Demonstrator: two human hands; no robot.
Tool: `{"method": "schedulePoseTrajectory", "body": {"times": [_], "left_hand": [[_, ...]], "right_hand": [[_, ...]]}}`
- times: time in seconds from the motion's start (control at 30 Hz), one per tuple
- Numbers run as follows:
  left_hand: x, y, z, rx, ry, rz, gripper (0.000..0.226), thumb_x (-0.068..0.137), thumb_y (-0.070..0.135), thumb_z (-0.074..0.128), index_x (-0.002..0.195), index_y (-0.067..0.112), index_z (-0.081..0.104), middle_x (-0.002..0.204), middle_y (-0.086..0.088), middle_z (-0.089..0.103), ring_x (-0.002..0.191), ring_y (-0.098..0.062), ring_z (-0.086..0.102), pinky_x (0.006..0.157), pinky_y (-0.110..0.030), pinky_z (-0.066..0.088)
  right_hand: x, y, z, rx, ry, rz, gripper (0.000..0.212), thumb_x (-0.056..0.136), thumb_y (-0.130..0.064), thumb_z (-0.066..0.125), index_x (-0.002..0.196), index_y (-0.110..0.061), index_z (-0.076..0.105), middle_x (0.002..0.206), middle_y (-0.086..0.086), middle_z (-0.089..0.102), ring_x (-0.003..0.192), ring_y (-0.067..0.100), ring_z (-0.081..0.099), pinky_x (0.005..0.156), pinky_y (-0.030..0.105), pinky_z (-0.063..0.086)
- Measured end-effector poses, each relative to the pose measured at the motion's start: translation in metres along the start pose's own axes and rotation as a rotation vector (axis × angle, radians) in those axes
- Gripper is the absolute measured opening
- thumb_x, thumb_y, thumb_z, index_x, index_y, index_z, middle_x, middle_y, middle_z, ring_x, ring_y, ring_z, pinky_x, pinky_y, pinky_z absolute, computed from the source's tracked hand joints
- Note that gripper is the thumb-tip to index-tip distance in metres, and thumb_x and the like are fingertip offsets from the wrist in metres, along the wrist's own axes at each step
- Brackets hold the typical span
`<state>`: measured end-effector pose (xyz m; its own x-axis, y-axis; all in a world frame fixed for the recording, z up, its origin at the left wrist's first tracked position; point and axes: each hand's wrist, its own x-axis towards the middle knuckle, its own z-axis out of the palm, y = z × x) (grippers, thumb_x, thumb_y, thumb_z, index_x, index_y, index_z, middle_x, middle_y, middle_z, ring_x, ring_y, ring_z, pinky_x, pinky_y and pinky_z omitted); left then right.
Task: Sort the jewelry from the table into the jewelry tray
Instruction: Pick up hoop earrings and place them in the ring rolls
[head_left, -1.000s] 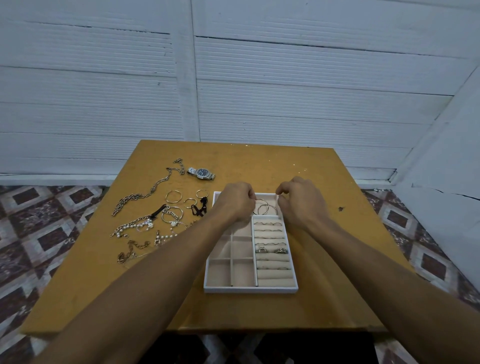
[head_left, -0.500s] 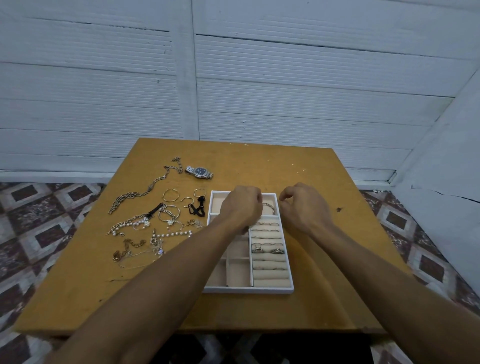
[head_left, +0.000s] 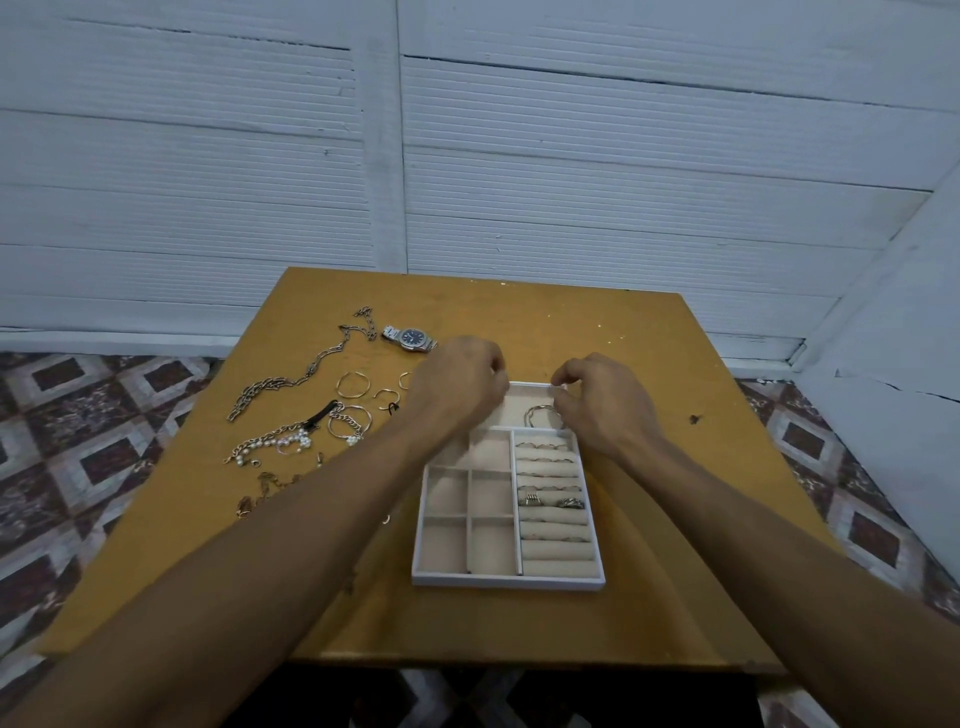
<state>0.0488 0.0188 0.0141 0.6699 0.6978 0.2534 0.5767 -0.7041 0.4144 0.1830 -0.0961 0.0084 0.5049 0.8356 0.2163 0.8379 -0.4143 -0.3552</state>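
A white jewelry tray (head_left: 509, 580) with beige compartments lies on the yellow table (head_left: 649, 519). Several rings (head_left: 553, 501) sit in its ring rolls on the right, and silver bangles (head_left: 539, 414) lie in its far compartment. My left hand (head_left: 460, 382) hovers over the tray's far left corner with its fingers curled; its palm side is hidden. My right hand (head_left: 602, 402) is at the tray's far right corner, fingertips together near the rim. Whether either hand holds anything is hidden. Loose jewelry lies left of the tray: a watch (head_left: 410, 338), a long chain (head_left: 306, 371), hoops (head_left: 353, 384) and a pearl bracelet (head_left: 275, 441).
The table stands against a white panelled wall (head_left: 623, 182). Patterned floor tiles (head_left: 78, 415) show on both sides. More small chains (head_left: 265, 491) lie near my left forearm. Bare tabletop lies right of the tray.
My left hand has moved from over the bangle compartment to the left and farther away, uncovering the bangles. My right hand has stayed near the tray's far right corner.
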Motion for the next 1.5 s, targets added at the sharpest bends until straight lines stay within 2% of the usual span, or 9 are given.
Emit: {"method": "schedulePoseTrajectory", "body": {"times": [0.2, 0.33, 0.43, 0.57, 0.8, 0.97, 1.13, 1.27, 1.5], "left_hand": [[0.001, -0.084, -0.036, 0.091, -0.124, -0.169, 0.022, 0.089, 0.027, 0.056, 0.107, 0.02, 0.068, 0.108, -0.002, 0.067, 0.094, -0.018, 0.06, 0.082, -0.034, 0.052], [-0.005, -0.12, -0.043, 0.185, -0.233, -0.187, 0.035, 0.093, 0.033, 0.055, 0.125, 0.019, 0.06, 0.127, -0.008, 0.059, 0.113, -0.023, 0.054, 0.096, -0.038, 0.047], [-0.006, -0.133, -0.043, 0.222, -0.27, -0.187, 0.038, 0.092, 0.032, 0.057, 0.128, 0.02, 0.057, 0.13, -0.009, 0.054, 0.119, -0.025, 0.049, 0.1, -0.039, 0.043], [-0.004, -0.141, -0.042, 0.197, -0.253, -0.209, 0.035, 0.089, 0.028, 0.064, 0.123, 0.018, 0.061, 0.122, -0.009, 0.057, 0.111, -0.024, 0.053, 0.094, -0.037, 0.046], [-0.009, -0.151, -0.045, 0.221, -0.159, -0.244, 0.035, 0.083, 0.043, 0.068, 0.108, 0.019, 0.066, 0.108, -0.005, 0.066, 0.099, -0.022, 0.058, 0.085, -0.037, 0.052], [-0.013, -0.154, -0.047, 0.17, -0.135, -0.27, 0.035, 0.082, 0.041, 0.07, 0.106, 0.017, 0.065, 0.107, -0.006, 0.065, 0.098, -0.022, 0.058, 0.08, -0.034, 0.05], [-0.015, -0.153, -0.049, 0.119, -0.145, -0.276, 0.032, 0.081, 0.04, 0.071, 0.103, 0.017, 0.065, 0.103, -0.005, 0.063, 0.094, -0.021, 0.058, 0.077, -0.034, 0.05], [-0.015, -0.155, -0.05, 0.056, -0.124, -0.296, 0.018, 0.081, 0.032, 0.073, 0.086, 0.02, 0.06, 0.091, -0.004, 0.065, 0.083, -0.02, 0.059, 0.067, -0.03, 0.046], [-0.018, -0.161, -0.053, -0.016, -0.101, -0.307, 0.009, 0.084, 0.023, 0.071, 0.085, 0.016, 0.065, 0.084, -0.003, 0.067, 0.078, -0.018, 0.062, 0.069, -0.032, 0.051]], "right_hand": [[0.012, -0.048, 0.017, 0.082, -0.122, -0.101, 0.024, 0.084, -0.02, 0.056, 0.104, -0.021, 0.07, 0.106, 0.003, 0.065, 0.102, 0.024, 0.056, 0.086, 0.038, 0.046], [0.02, -0.087, 0.032, 0.063, -0.177, -0.175, 0.027, 0.086, -0.023, 0.056, 0.11, -0.023, 0.068, 0.116, 0.002, 0.064, 0.112, 0.025, 0.052, 0.094, 0.044, 0.042], [0.026, -0.112, 0.044, 0.034, -0.223, -0.211, 0.028, 0.086, -0.025, 0.058, 0.113, -0.025, 0.067, 0.121, 0.001, 0.062, 0.117, 0.025, 0.049, 0.096, 0.042, 0.036], [0.03, -0.133, 0.057, -0.017, -0.257, -0.239, 0.027, 0.087, -0.03, 0.059, 0.112, -0.027, 0.067, 0.12, 0.002, 0.061, 0.118, 0.026, 0.047, 0.095, 0.042, 0.034], [0.032, -0.149, 0.067, -0.098, -0.345, -0.303, 0.032, 0.09, -0.041, 0.054, 0.117, -0.029, 0.064, 0.129, 0.001, 0.053, 0.124, 0.025, 0.037, 0.098, 0.047, 0.028], [0.031, -0.155, 0.075, -0.151, -0.371, -0.335, 0.036, 0.088, -0.051, 0.055, 0.119, -0.034, 0.062, 0.135, 0.0, 0.049, 0.127, 0.026, 0.033, 0.099, 0.048, 0.026], [0.03, -0.157, 0.077, -0.157, -0.367, -0.329, 0.034, 0.089, -0.05, 0.055, 0.12, -0.036, 0.06, 0.135, 0.0, 0.048, 0.127, 0.026, 0.033, 0.099, 0.046, 0.025], [0.029, -0.159, 0.079, -0.142, -0.348, -0.327, 0.031, 0.089, -0.046, 0.056, 0.118, -0.035, 0.062, 0.133, 0.0, 0.05, 0.126, 0.025, 0.034, 0.099, 0.046, 0.025], [0.029, -0.161, 0.08, -0.117, -0.318, -0.312, 0.022, 0.09, -0.038, 0.056, 0.109, -0.029, 0.065, 0.127, 0.0, 0.054, 0.123, 0.025, 0.036, 0.099, 0.046, 0.026]]}}
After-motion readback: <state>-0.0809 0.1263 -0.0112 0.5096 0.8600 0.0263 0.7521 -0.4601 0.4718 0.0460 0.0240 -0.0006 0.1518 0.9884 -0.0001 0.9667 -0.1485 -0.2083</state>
